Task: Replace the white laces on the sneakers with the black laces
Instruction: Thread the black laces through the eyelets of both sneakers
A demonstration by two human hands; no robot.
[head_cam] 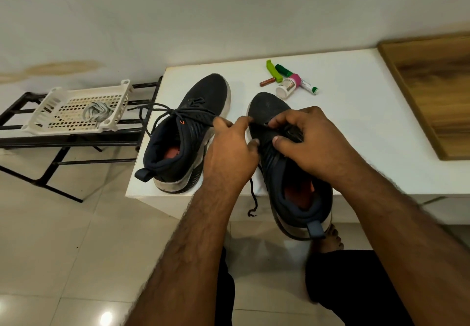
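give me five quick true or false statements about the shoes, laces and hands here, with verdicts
1. Both hands work on the right sneaker. True: left hand and right hand grip its lacing area.
2. The left sneaker has white laces. False: its laces are dark.
3. The white laces lie in the basket. True.
4. The basket sits on the white table. False: it sits on a black rack.
5. The right sneaker stands fully on the table. False: its heel overhangs the edge.
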